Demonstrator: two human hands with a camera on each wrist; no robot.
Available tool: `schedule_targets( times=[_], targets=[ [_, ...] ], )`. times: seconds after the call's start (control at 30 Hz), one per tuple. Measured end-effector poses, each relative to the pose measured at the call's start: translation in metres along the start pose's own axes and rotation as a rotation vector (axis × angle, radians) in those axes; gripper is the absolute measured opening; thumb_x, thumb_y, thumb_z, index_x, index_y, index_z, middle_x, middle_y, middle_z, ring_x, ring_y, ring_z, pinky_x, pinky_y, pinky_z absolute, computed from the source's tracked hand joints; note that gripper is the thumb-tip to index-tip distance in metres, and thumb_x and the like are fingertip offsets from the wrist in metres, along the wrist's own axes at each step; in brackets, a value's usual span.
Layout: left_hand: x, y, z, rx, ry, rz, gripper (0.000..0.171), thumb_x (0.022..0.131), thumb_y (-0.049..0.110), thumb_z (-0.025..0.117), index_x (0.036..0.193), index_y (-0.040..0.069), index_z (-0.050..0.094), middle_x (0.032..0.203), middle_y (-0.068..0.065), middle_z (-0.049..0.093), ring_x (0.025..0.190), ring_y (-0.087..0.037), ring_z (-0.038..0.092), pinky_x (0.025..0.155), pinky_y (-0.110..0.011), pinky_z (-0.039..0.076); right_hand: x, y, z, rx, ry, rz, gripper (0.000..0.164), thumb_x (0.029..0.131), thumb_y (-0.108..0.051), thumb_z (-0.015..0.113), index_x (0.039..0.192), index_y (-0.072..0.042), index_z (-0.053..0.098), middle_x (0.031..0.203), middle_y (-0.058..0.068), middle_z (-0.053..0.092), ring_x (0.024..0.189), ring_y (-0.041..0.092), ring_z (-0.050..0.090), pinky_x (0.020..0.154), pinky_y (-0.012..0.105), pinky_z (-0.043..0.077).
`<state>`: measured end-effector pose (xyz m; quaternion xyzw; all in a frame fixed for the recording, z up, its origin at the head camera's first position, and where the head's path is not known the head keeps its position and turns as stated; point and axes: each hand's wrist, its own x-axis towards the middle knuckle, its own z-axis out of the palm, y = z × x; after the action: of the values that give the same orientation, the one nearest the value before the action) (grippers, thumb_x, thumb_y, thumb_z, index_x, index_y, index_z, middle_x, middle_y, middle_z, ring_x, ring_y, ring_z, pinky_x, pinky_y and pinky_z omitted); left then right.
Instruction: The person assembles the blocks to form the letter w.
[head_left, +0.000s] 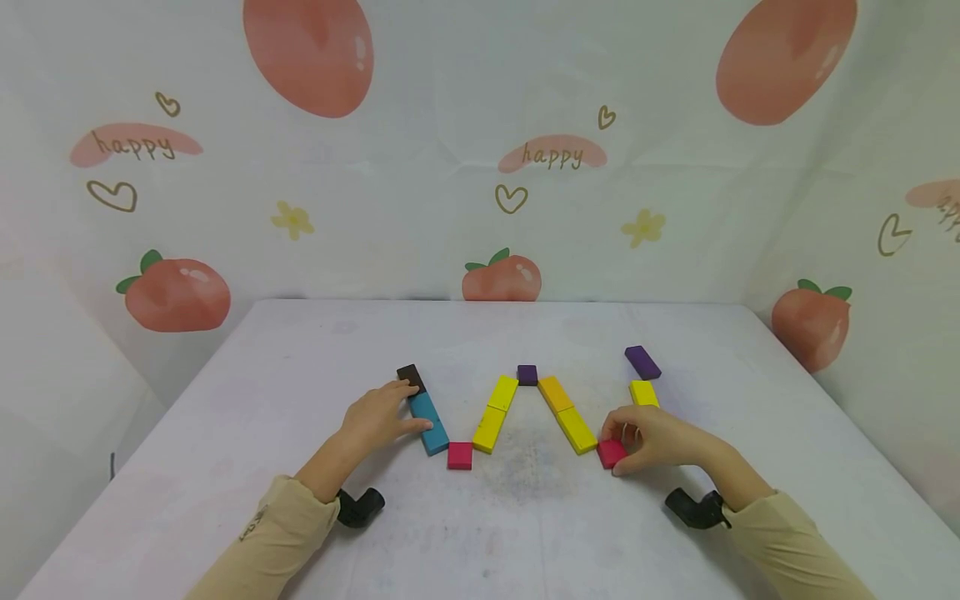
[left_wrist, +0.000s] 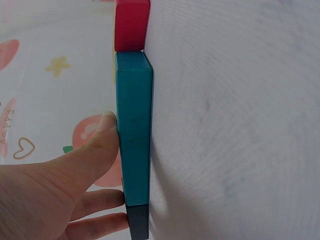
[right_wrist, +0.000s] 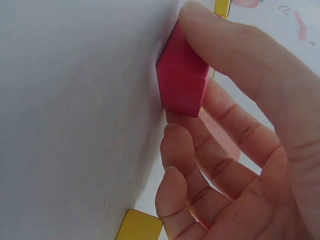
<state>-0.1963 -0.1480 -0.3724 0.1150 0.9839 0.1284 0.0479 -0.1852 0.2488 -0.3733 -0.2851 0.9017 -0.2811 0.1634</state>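
My left hand [head_left: 377, 414] lies with its fingertips on the black block [head_left: 411, 377] and its thumb on the blue block [head_left: 429, 422]; in the left wrist view its fingers look relaxed, not curled round either one. A red block [head_left: 460, 456] meets the blue block's lower end. On the right, my right hand [head_left: 657, 435] pinches another red block [right_wrist: 182, 75] between thumb and fingers, flat on the table. That block touches the lower end of a yellow block [head_left: 575, 430]. Just beyond this hand is a yellow block [head_left: 643, 393], partly hidden by it.
Two yellow blocks [head_left: 496, 414] slant up to a small purple block [head_left: 527, 375]. An orange block [head_left: 556, 393] slants down from there. A longer purple block [head_left: 642, 362] lies at the back right. The white table [head_left: 480, 533] ends at a printed cloth backdrop [head_left: 420, 250].
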Motion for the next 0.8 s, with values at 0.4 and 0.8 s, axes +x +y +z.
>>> schedule_targets(
  times=[0.4, 0.8],
  targets=[
    [0.0, -0.0001, 0.0002, -0.004, 0.005, 0.001, 0.064, 0.082, 0.041, 0.068, 0.131, 0.003, 0.052, 0.139, -0.021, 0.047, 0.124, -0.041, 0.048, 0.099, -0.051, 0.045, 0.0001, -0.0013, 0.0002, 0.006, -0.002, -0.015, 0.031, 0.073, -0.026, 0.08, 0.093, -0.015, 0.06, 0.087, -0.006, 0.06, 0.077, 0.007, 0.049, 0.064, 0.017, 0.046],
    [-0.0008, 0.0006, -0.0009, -0.012, -0.002, -0.004, 0.064, 0.082, 0.04, 0.068, 0.131, 0.003, 0.052, 0.14, -0.02, 0.047, 0.125, -0.041, 0.047, 0.099, -0.052, 0.044, -0.0001, -0.0033, 0.0, 0.002, -0.009, 0.001, 0.03, 0.073, -0.026, 0.079, 0.093, -0.015, 0.06, 0.086, -0.007, 0.059, 0.078, 0.007, 0.049, 0.065, 0.018, 0.046]
  ],
)
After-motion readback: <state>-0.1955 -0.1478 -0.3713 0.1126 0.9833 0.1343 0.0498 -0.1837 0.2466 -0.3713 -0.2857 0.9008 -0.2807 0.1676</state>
